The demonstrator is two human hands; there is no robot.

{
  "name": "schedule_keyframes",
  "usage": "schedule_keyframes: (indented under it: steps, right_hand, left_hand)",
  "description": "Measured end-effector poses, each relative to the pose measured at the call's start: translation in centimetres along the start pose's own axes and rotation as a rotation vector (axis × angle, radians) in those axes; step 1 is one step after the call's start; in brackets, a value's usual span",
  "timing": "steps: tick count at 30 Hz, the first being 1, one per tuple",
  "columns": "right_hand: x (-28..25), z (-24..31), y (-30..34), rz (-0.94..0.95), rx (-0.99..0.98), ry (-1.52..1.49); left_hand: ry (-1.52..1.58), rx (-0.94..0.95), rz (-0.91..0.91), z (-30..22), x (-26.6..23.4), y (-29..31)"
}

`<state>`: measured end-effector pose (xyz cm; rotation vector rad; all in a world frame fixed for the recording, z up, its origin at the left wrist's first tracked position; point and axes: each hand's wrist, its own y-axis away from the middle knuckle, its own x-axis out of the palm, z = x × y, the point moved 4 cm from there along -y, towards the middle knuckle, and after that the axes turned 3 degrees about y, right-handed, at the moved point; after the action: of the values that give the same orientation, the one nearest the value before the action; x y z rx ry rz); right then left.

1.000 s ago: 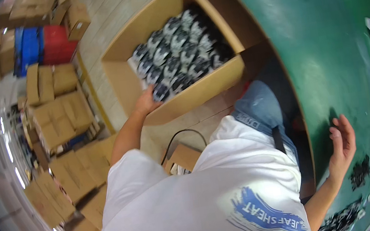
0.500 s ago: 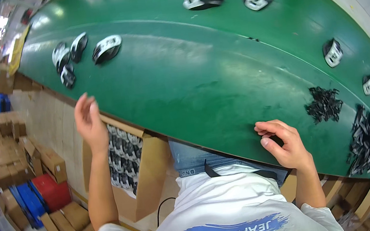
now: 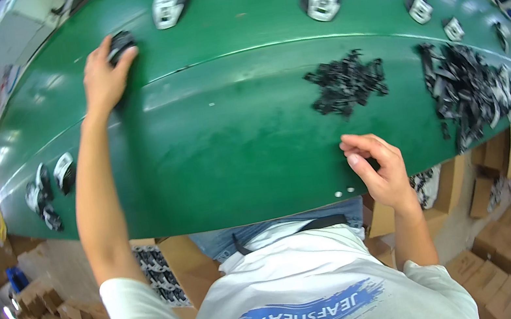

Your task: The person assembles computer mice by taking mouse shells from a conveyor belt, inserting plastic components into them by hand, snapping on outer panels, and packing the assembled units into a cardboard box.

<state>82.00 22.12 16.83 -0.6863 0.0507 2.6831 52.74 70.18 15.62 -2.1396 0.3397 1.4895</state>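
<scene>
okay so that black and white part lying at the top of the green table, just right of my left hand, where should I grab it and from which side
Probably across its two long sides, coming straight down from above. The black and white part lies flat on the green table, apart from the other pieces, with open surface on both flanks for fingers. Your left hand is nearest, though it already rests on a black part.

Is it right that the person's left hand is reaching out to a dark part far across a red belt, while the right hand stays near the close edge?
Not quite: the belt is green, not red, as the head view shows. The rest holds: the left hand reaches to a dark part on the far side, and the right hand sits near the close edge.
</scene>
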Motion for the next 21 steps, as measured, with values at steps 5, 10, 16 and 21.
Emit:
schedule_keyframes:
  steps: [5,10,16,21]
  right_hand:
    - [-2.2,-2.5,-0.6,-0.341,0.105,0.239]
    - [-1.2,-1.2,-2.5,-0.313,0.114,0.342]
    - [0.5,-0.8,-3.9,-0.307,-0.089,0.560]
    - [0.1,-1.1,-3.2,-0.282,-0.080,0.554]
  left_hand:
    - [0.862,-0.111,0.200,-8.4,-3.8,10.0]
    - [1.663,-0.399,0.493,-14.7,-3.0,21.4]
    - [2.259,-0.745,0.436,-19.8,-1.7,25.2]
    - [2.410,-0.720,0.506,-21.1,-1.4,26.1]
